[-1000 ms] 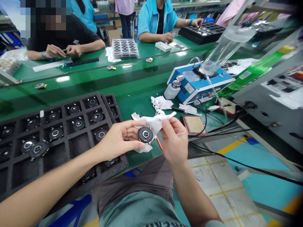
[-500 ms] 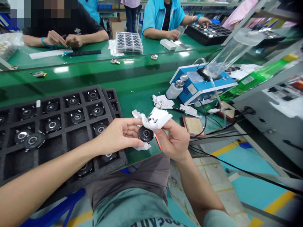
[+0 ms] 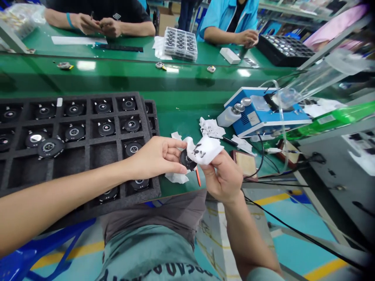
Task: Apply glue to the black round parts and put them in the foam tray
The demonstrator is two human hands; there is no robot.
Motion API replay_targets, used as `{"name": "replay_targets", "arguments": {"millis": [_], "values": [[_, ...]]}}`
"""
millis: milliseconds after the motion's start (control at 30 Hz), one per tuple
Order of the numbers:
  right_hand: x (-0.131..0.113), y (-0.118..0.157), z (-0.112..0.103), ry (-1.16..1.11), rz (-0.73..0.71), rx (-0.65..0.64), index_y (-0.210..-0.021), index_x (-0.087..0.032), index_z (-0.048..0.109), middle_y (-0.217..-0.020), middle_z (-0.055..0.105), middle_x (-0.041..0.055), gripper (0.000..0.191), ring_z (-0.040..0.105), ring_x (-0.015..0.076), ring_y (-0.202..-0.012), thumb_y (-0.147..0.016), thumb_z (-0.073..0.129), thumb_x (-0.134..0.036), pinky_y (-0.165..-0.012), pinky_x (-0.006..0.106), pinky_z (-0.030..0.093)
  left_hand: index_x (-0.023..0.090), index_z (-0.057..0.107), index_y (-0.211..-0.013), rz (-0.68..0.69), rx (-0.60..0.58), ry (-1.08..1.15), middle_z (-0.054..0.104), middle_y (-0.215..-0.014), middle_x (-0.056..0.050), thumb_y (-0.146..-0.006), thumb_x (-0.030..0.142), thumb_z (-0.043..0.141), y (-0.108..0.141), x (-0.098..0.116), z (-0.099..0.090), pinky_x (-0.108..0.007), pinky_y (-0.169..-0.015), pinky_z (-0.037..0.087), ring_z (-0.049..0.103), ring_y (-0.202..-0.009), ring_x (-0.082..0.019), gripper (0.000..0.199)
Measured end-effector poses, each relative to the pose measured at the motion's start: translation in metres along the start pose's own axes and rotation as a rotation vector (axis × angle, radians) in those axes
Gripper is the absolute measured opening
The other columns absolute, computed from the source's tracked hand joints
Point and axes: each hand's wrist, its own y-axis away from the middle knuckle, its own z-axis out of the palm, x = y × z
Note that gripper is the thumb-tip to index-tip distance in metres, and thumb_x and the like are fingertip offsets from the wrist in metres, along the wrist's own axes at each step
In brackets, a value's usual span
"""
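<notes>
My left hand [image 3: 155,158] reaches in from the left and holds a round black disc-shaped part [image 3: 185,160] at its fingertips. My right hand [image 3: 222,175] pinches a white cloth wipe [image 3: 205,150] with dark smudges and presses it over the disc's upper side, hiding much of its face. Just left of my hands lies a black foam tray [image 3: 88,130] holding several similar round parts [image 3: 74,132] in square cells. A white tissue scrap [image 3: 176,178] sits under my left hand.
Crumpled tissues [image 3: 211,128] lie on the green workbench [image 3: 181,97], beside a blue machine [image 3: 263,113] with a plastic bottle [image 3: 229,117]. A cork pad [image 3: 246,164] and black cables sit to the right. Across the bench, a co-worker's hands [image 3: 249,38] rest near a black tray [image 3: 284,50].
The wipe has moved onto the disc and now covers more of its face. The whole scene has shifted in view, with the tray and machine sitting higher and further right.
</notes>
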Motion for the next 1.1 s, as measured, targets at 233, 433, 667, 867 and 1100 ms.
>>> {"name": "replay_targets", "arguments": {"millis": [233, 433, 667, 867, 1100], "values": [[-0.006, 0.021, 0.009, -0.078, 0.223, 0.120, -0.092, -0.027, 0.067, -0.081, 0.067, 0.0038, 0.010, 0.065, 0.0234, -0.085, -0.095, 0.060, -0.020, -0.077, 0.038, 0.050, 0.012, 0.073, -0.107, 0.035, 0.116, 0.101, 0.072, -0.072, 0.000, -0.060, 0.009, 0.090, -0.002, -0.003, 0.001, -0.027, -0.065, 0.056, 0.066, -0.061, -0.012, 0.050], [-0.011, 0.020, 0.017, -0.301, 0.504, 0.187, -0.090, -0.028, 0.069, -0.072, 0.062, -0.0001, 0.010, 0.054, 0.0172, -0.064, -0.095, 0.065, -0.036, -0.061, 0.032, 0.043, 0.010, 0.072, -0.107, 0.006, 0.204, 0.132, 0.079, -0.077, -0.005, -0.058, 0.011, 0.093, -0.002, -0.002, 0.002, -0.031, -0.068, 0.057, 0.073, -0.068, -0.018, 0.053], [-0.007, 0.011, 0.025, -0.661, 0.566, 0.228, -0.090, -0.027, 0.071, -0.066, 0.061, -0.0023, 0.013, 0.049, 0.0136, -0.057, -0.091, 0.071, -0.040, -0.060, 0.029, 0.043, 0.008, 0.071, -0.112, -0.053, 0.204, 0.118, 0.079, -0.072, -0.003, -0.059, 0.006, 0.090, -0.001, 0.003, 0.004, -0.026, -0.066, 0.056, 0.073, -0.065, -0.015, 0.056], [-0.006, 0.000, 0.034, -0.859, 0.686, 0.216, -0.087, -0.025, 0.070, -0.070, 0.065, 0.0002, 0.017, 0.063, 0.0179, -0.070, -0.087, 0.074, -0.042, -0.066, 0.031, 0.052, 0.010, 0.072, -0.107, -0.065, 0.156, 0.067, 0.080, -0.077, -0.003, -0.059, 0.005, 0.089, -0.001, 0.001, 0.004, -0.024, -0.069, 0.057, 0.075, -0.069, -0.014, 0.051], [-0.003, -0.027, 0.021, -1.021, 0.774, 0.415, -0.092, -0.026, 0.073, -0.092, 0.074, 0.0010, 0.007, 0.069, 0.0170, -0.094, -0.088, 0.071, -0.031, -0.097, 0.034, 0.056, 0.010, 0.067, -0.113, -0.055, 0.159, 0.052, 0.077, -0.079, 0.000, -0.059, 0.004, 0.088, -0.004, 0.001, 0.002, -0.025, -0.073, 0.059, 0.075, -0.073, -0.014, 0.058]]}}
